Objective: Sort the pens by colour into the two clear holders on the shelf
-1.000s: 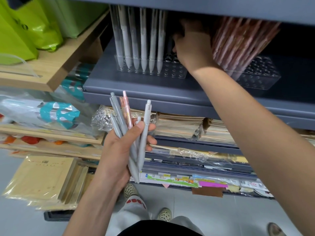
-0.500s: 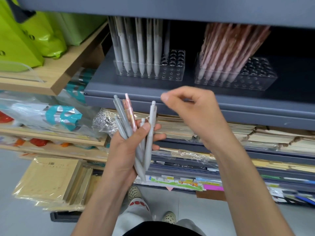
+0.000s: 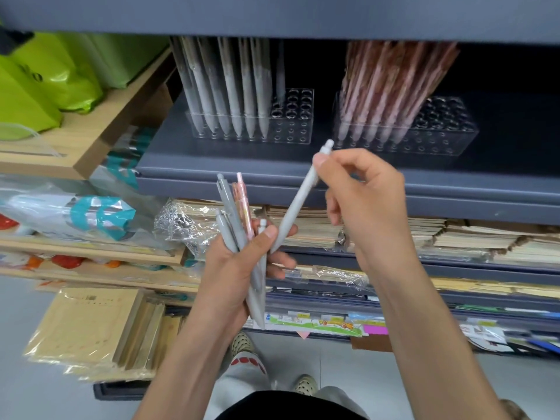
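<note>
Grey shelf [image 3: 303, 174] with clear holders [image 3: 292, 116]: our right hand [image 3: 369, 201] pinches one grey pen [image 3: 298, 201] near its clicker (light, stiff, probably slippery); our left hand [image 3: 233, 268] clasps the bundle [image 3: 227, 204] mid-barrel.

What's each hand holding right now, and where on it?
Right hand pinches a grey pen near its clicker end; left hand grips a pen bundle around its lower half.

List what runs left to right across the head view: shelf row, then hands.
Shelf: lime green plastic bags, clear plastic holder of grey pens, clear plastic holder of pink pens. Hands: left hand gripping a grey-and-pink pen bundle, grey plastic pen, right hand pinching it.
</note>
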`<action>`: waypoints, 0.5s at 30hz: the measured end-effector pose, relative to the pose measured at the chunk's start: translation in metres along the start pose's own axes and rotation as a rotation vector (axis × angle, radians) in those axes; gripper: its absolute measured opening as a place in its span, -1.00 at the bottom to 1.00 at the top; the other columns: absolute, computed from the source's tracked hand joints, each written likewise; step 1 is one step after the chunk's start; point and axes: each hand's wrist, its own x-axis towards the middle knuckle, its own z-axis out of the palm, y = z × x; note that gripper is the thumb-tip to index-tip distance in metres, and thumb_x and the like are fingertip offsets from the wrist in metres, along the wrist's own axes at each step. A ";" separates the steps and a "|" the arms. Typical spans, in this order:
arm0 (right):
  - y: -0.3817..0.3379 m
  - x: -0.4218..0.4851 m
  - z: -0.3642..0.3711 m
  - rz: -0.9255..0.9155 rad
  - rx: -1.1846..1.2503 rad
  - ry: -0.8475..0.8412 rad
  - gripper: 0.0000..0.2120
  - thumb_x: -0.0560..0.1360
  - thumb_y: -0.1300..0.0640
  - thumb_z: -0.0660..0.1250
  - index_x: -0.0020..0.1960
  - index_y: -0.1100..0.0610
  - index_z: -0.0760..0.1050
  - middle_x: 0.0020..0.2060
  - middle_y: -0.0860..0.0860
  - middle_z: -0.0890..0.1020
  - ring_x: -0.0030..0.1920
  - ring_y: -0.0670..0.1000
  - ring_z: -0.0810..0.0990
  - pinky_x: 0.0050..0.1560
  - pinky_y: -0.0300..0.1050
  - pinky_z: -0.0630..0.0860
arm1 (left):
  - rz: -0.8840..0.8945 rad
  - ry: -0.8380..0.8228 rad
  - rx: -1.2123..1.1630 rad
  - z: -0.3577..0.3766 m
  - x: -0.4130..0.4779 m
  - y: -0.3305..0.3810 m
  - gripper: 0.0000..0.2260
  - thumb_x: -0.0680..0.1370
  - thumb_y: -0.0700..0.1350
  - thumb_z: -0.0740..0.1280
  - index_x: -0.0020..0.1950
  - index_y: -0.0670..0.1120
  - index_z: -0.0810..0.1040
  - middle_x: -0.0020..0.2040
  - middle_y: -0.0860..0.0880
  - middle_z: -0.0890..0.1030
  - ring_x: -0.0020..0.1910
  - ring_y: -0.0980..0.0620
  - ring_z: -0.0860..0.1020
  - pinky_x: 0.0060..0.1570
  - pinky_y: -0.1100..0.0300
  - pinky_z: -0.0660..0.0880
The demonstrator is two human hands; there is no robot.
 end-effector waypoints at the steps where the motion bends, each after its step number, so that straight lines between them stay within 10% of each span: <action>1: 0.000 0.000 0.001 0.011 0.015 -0.011 -0.87 0.50 0.08 0.42 -0.11 0.14 0.62 -0.38 -0.07 0.60 -0.49 -0.09 0.48 -0.49 -0.22 0.43 | 0.005 -0.007 -0.009 0.000 0.001 -0.001 -0.92 0.53 -0.16 0.43 0.00 -0.14 0.65 0.03 -0.24 0.71 -0.40 -0.04 0.63 -0.47 0.21 0.52; 8: 0.005 0.002 0.002 -0.027 -0.116 -0.326 -0.88 0.47 0.23 0.45 0.02 0.16 0.63 -0.24 -0.01 0.69 -0.30 -0.12 0.63 -0.28 -0.32 0.51 | 0.024 0.032 -0.078 -0.003 0.009 0.005 -0.97 0.56 -0.20 0.39 -0.04 -0.15 0.60 0.01 -0.27 0.70 -0.48 0.02 0.53 -0.54 0.25 0.43; 15: -0.011 0.037 0.020 -0.275 0.002 0.065 -0.95 0.63 0.18 0.18 0.09 0.12 0.35 -0.24 0.03 0.66 -0.23 0.07 0.71 -0.17 -0.02 0.66 | 0.072 0.108 -0.098 -0.010 0.010 0.008 -0.82 0.60 -0.21 0.31 0.16 -0.11 0.37 0.04 -0.23 0.70 -0.52 0.06 0.41 -0.56 0.30 0.36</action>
